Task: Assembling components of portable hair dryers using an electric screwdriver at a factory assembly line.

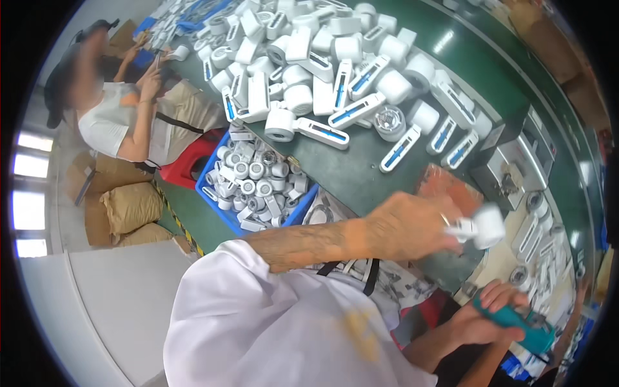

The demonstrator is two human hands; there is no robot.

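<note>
My left hand [409, 226], blurred by motion, grips a white plastic part with a round head [489, 227] over the near edge of the bench, beside a reddish-brown block [445, 187]. Lower right, my right hand [477, 322] is closed around a teal hand-held power tool [525, 329]; the tool's working end cannot be made out. Beyond my left arm, white plastic housings [354, 109] lie heaped on the green bench [367, 164]. Many have a round head and a flat arm with a blue strip in a slot.
Below the bench edge, a blue crate [222, 216] holds many small white parts. A metal box-like device [516, 155] stands on the bench at right, with more white parts [541, 238] near it. Far left, a co-worker [122, 116] sits on a red stool [187, 168] near sacks [132, 206].
</note>
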